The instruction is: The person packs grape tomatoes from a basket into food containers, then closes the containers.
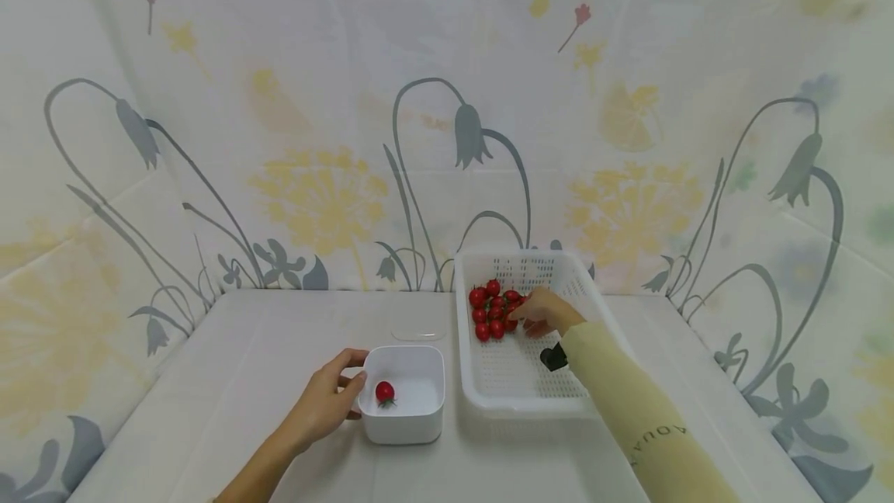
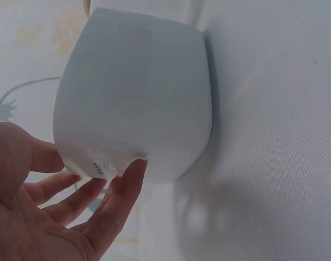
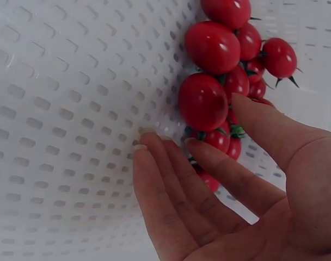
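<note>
My left hand [image 1: 328, 394] holds the left side of a small white square container [image 1: 403, 431], its fingertips against the wall in the left wrist view. One cherry tomato [image 1: 385, 392] with a green stem lies inside the container. Within a white perforated basket [image 1: 489, 407], my right hand [image 1: 545, 311] reaches to the right edge of a cluster of red cherry tomatoes [image 1: 479, 315]. Seen from the right wrist, its fingers are extended, with the thumb and index fingertips right by a darker-marked tomato [image 3: 203, 103]; no tomato is enclosed in the hand.
A transparent lid-like piece [image 1: 417, 330] lies on the white tabletop [image 1: 279, 324] behind the container. The basket stands just right of the container, its raised rim under the right forearm. A flower-printed sheet [image 1: 433, 200] hangs behind and along both sides.
</note>
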`<move>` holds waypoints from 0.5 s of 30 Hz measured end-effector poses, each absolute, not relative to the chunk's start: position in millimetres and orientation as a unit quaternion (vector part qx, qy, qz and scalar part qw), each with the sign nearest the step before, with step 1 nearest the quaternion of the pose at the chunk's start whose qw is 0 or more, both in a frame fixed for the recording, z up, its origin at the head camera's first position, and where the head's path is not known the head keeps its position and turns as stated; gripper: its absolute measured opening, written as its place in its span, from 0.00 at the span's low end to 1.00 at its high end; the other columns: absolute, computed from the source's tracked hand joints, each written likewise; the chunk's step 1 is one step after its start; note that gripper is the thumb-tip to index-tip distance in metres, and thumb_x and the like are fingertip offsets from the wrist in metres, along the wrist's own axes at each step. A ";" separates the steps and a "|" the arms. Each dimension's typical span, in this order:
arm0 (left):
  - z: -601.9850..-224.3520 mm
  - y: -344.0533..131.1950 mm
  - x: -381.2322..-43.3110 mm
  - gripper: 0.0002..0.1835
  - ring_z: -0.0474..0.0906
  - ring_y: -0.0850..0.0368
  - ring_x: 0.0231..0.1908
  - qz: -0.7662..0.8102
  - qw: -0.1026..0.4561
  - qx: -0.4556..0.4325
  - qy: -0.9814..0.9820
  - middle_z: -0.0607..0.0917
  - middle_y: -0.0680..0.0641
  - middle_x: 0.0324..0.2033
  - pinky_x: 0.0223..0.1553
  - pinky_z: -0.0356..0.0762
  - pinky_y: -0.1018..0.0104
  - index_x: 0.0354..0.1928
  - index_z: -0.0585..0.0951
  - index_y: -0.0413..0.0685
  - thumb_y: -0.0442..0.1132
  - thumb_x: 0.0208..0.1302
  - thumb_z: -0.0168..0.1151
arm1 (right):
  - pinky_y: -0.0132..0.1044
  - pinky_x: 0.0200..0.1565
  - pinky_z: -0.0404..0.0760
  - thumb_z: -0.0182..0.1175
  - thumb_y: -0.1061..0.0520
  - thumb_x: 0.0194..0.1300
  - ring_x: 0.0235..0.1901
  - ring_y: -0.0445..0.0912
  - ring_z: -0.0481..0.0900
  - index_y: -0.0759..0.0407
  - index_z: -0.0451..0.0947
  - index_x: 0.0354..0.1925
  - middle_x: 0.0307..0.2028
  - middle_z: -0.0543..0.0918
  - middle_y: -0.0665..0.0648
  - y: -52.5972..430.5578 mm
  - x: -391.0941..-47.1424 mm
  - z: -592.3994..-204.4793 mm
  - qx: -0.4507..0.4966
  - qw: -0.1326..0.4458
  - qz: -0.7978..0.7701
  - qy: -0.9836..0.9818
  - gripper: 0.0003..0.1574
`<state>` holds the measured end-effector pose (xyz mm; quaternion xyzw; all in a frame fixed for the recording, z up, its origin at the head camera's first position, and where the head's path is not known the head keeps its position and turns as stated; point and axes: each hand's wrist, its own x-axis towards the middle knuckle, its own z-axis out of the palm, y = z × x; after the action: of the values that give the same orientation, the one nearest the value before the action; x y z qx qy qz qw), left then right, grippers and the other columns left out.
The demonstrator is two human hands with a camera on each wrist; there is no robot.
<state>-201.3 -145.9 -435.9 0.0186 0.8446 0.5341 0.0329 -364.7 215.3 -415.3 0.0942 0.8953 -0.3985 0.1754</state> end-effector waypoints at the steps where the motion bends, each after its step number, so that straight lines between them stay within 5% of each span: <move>1: -435.7 -145.7 -201.0 0.17 0.81 0.44 0.49 0.534 0.033 0.019 0.845 0.78 0.38 0.62 0.30 0.89 0.59 0.62 0.77 0.46 0.31 0.74 0.57 | 0.44 0.41 0.90 0.68 0.58 0.65 0.26 0.50 0.85 0.66 0.71 0.41 0.38 0.84 0.70 214.6 -365.5 -416.5 0.095 0.173 -0.396 0.897 0.17; 15: -435.6 -145.7 -200.5 0.17 0.82 0.43 0.49 0.535 0.032 0.022 0.844 0.78 0.38 0.62 0.30 0.89 0.59 0.61 0.77 0.46 0.31 0.74 0.57 | 0.44 0.35 0.90 0.71 0.65 0.60 0.28 0.52 0.87 0.71 0.79 0.38 0.33 0.83 0.65 206.6 -375.2 -428.2 0.090 0.156 -0.401 0.898 0.12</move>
<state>-200.5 -145.7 -435.6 0.0224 0.8442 0.5345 0.0317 -375.2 206.6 -428.2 0.0899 0.8981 -0.4011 0.1562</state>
